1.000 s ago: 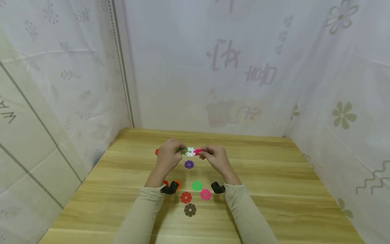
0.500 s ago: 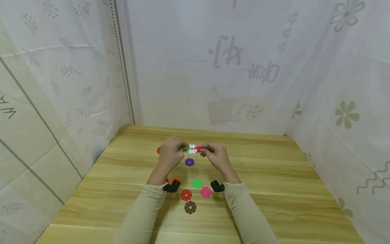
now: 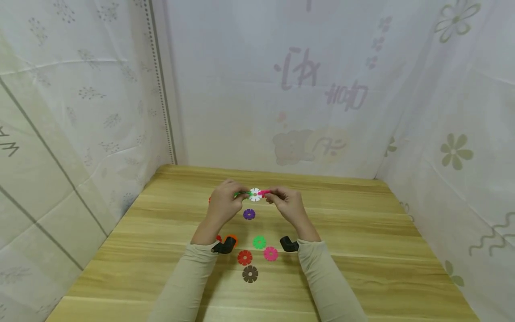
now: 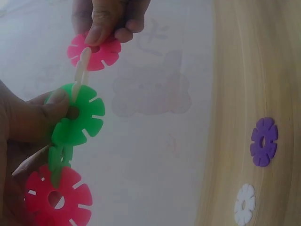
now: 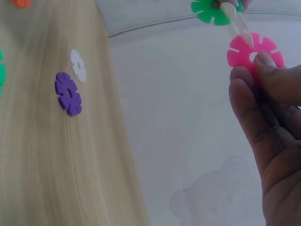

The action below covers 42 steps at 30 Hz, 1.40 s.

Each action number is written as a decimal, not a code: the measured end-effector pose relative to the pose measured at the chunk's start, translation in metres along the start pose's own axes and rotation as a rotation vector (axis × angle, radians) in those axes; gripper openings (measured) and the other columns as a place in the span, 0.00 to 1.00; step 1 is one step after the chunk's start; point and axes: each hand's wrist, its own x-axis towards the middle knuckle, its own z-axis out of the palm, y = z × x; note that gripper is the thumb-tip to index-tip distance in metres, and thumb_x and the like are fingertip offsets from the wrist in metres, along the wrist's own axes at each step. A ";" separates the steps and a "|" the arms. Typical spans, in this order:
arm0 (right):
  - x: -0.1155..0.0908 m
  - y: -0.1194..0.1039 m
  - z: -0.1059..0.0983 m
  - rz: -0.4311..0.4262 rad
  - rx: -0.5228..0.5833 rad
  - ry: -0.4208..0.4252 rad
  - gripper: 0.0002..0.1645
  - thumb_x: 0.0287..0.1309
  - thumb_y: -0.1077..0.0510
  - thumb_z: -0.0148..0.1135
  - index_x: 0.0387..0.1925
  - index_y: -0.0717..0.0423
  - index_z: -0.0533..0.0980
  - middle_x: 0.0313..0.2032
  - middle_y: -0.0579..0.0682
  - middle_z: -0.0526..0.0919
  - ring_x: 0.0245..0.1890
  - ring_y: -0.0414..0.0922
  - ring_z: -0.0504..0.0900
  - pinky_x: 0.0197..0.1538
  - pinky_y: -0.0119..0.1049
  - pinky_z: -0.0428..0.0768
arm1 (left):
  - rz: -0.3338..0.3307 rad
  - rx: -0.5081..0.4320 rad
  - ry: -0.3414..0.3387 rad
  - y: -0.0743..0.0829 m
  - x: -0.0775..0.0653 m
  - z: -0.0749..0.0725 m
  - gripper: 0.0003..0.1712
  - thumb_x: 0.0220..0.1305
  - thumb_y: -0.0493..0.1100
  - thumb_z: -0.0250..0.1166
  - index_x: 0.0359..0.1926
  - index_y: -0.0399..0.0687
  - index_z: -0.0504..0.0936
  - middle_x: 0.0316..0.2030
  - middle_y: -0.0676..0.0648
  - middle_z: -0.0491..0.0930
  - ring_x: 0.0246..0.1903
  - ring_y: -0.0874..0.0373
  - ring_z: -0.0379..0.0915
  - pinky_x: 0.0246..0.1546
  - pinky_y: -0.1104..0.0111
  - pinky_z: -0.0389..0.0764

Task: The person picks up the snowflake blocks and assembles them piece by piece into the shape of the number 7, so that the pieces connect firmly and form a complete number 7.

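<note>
Both hands hold a chain of slotted plastic snowflake discs up over the table. My left hand (image 3: 226, 201) pinches a green disc (image 4: 87, 113) between thumb and fingers. My right hand (image 3: 289, 203) pinches the pink disc (image 5: 241, 57) at the chain's other end. Between the two, a white disc (image 3: 255, 199) is slotted crosswise into both. Below the pinched green disc in the left wrist view, a second green disc (image 4: 57, 155) links to a reddish-pink disc (image 4: 77, 195) beside the left palm. Fingers cover parts of the pinched discs.
Loose discs lie on the wooden table (image 3: 362, 250): purple (image 3: 249, 218), white (image 4: 240, 216), green (image 3: 259, 246), pink (image 3: 271, 258), red (image 3: 245, 262), brown (image 3: 250, 278) and orange (image 5: 21, 2). Another red one (image 3: 218, 239) is partly hidden by the left wrist. Printed curtains surround the table.
The chain has shifted slightly right with both hands. The held pink and green discs now appear more edge-on, while the white one still faces the head camera. The loose discs stay put.
</note>
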 end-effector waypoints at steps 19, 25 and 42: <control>0.005 0.002 -0.002 -0.051 -0.066 -0.022 0.08 0.68 0.61 0.63 0.44 0.57 0.85 0.41 0.48 0.88 0.34 0.50 0.87 0.38 0.36 0.86 | -0.073 -0.249 -0.247 -0.015 -0.001 -0.006 0.10 0.71 0.48 0.64 0.39 0.51 0.89 0.35 0.55 0.85 0.29 0.63 0.77 0.32 0.65 0.81; 0.007 -0.003 -0.003 -0.123 -0.086 -0.089 0.08 0.68 0.67 0.61 0.45 0.59 0.83 0.43 0.48 0.86 0.38 0.45 0.85 0.38 0.39 0.86 | -0.174 -0.358 -0.325 -0.015 -0.001 -0.004 0.10 0.71 0.48 0.65 0.46 0.49 0.85 0.38 0.52 0.86 0.34 0.59 0.82 0.36 0.64 0.83; 0.034 -0.014 0.009 -0.234 -0.074 -0.162 0.18 0.72 0.65 0.57 0.60 0.56 0.77 0.51 0.53 0.84 0.46 0.48 0.84 0.41 0.38 0.85 | -0.347 -0.528 -0.244 -0.017 0.003 -0.012 0.15 0.67 0.54 0.68 0.44 0.49 0.88 0.38 0.49 0.86 0.38 0.45 0.81 0.34 0.58 0.84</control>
